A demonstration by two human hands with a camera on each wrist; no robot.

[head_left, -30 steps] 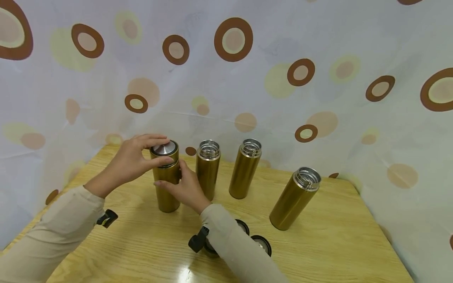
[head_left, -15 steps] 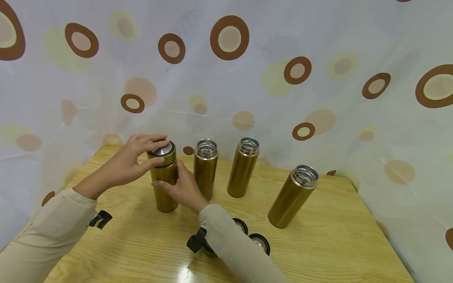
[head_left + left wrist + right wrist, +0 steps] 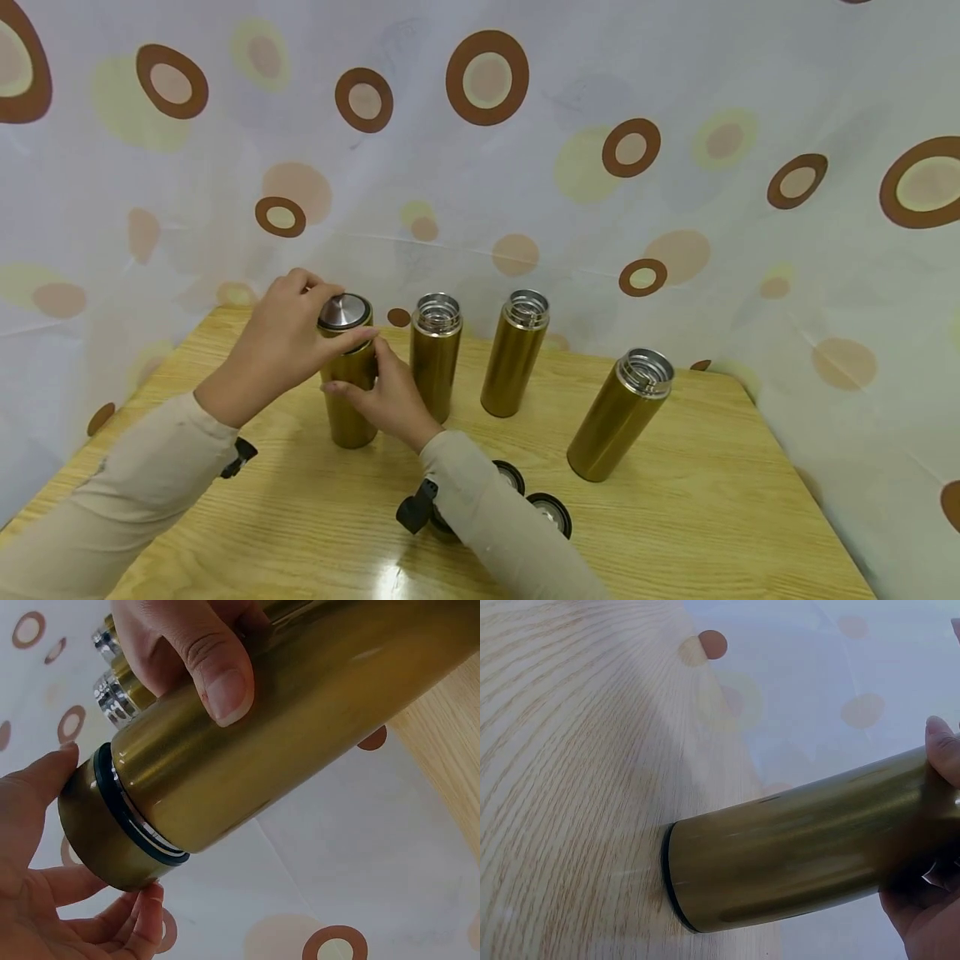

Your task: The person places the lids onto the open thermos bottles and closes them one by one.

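The left hand (image 3: 288, 337) grips the lid (image 3: 345, 310) between thumb and fingers; the right hand (image 3: 390, 396) clasps the gold flask (image 3: 351, 425) beneath it. That flask stands upright on the worktop (image 3: 712, 500), a bright ring showing at the seam under its lid. Just right of the flask is an open bottle (image 3: 435, 367), then a second (image 3: 513, 362), and well apart, a third (image 3: 615, 425). Nearer the wearer and right of the flask lie black-rimmed caps (image 3: 550, 514), partly hidden by the right sleeve (image 3: 502, 517).

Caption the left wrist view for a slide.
Left hand grips the cap of a gold bottle while the right hand holds the bottle.
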